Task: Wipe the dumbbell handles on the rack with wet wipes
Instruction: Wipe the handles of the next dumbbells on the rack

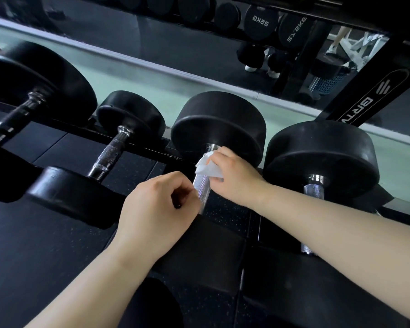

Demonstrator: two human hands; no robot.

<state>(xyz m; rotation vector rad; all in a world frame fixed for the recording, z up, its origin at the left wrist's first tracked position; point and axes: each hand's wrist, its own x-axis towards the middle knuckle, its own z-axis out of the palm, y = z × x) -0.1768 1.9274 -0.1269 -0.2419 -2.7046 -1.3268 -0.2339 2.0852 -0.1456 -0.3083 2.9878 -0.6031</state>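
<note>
Right hand pinches the wipe around the handle, right up against the far head of this dumbbell on the rack. The handle runs from that head straight back toward the person, and the bare knurled stretch lies on the near side of the wipe. So the stroke to come looks like a pull homeward along the bar. Left hand sits curled just beside the near stretch; whether it grips anything, I can't tell.
</note>
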